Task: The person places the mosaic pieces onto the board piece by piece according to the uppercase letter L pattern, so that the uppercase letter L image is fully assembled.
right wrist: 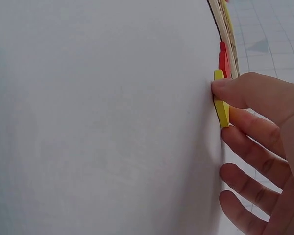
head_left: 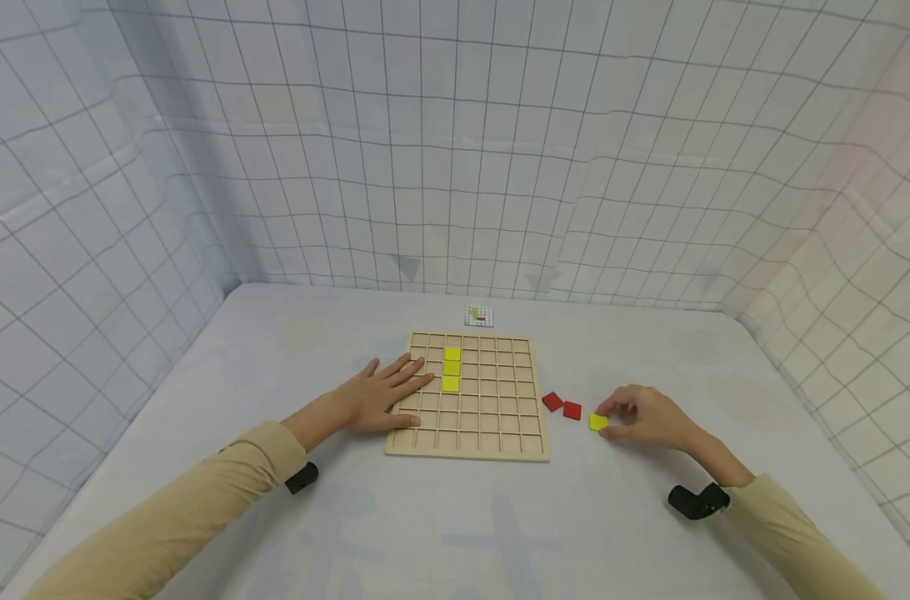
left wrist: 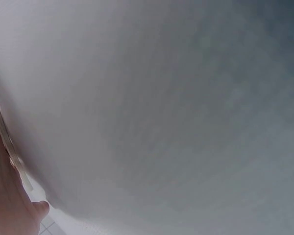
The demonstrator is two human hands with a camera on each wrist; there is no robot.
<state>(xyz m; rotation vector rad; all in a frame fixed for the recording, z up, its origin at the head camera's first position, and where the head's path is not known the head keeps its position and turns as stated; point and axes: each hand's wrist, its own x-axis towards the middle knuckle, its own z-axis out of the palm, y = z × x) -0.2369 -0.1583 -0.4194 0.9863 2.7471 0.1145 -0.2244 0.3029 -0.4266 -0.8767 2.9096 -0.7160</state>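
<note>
Near 2 red tiles (head_left: 572,410), right fingers (right wrist: 257,128) pinch yellow tile (head_left: 597,422).

Yellow tiles (head_left: 452,368), red tiles (head_left: 572,410), grid-patterned beige board (head_left: 470,403)

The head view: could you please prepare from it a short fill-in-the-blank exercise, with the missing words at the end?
1. The left hand rests on the ____ side of the wooden board.
2. The right hand pinches a tile whose colour is ____.
3. In one column of the board lie ____ yellow tiles.
4. Beside the board lie ____ red tiles.

Missing words: left; yellow; three; two.
</note>
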